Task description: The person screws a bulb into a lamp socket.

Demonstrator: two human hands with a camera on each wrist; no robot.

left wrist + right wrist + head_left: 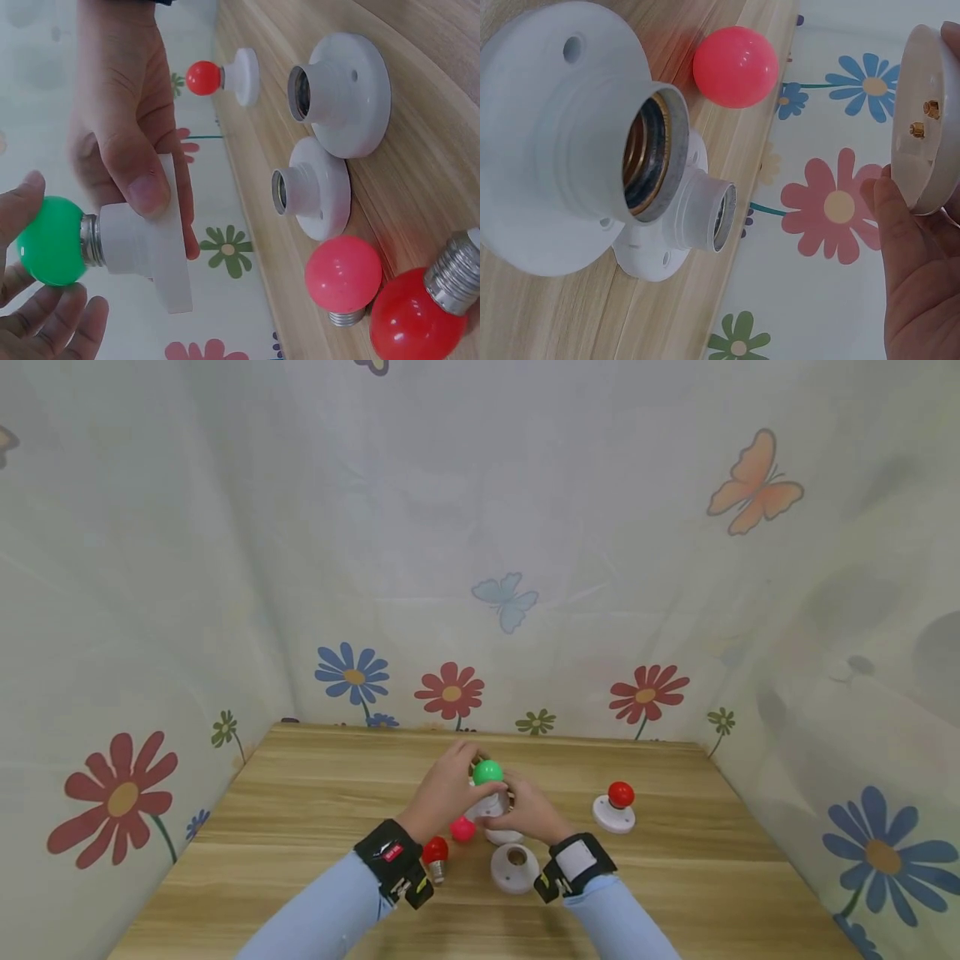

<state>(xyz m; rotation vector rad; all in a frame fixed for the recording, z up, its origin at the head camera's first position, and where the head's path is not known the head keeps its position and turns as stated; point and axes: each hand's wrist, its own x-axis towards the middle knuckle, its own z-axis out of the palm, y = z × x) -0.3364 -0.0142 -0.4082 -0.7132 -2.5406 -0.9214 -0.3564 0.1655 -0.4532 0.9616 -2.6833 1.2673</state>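
Observation:
My left hand (450,783) pinches a green light bulb (51,241) between thumb and fingertips. The bulb's metal screw end sits in the mouth of a white lamp holder (129,238), with part of the thread showing. My right hand (531,812) grips that holder by its round base; in the right wrist view the base's hollow underside with brass screws faces the camera. Both hands are raised above the table. Below them stand two white lamp holders with open sockets, one nearer (515,869) and one partly hidden behind the right hand (322,187).
A pink bulb (462,828) and a red bulb (435,850) lie on the wooden table (330,793) near the left wrist. Farther right stands a white holder (613,816) with a red bulb (621,794) in it. A flowered curtain (420,527) hangs behind the table.

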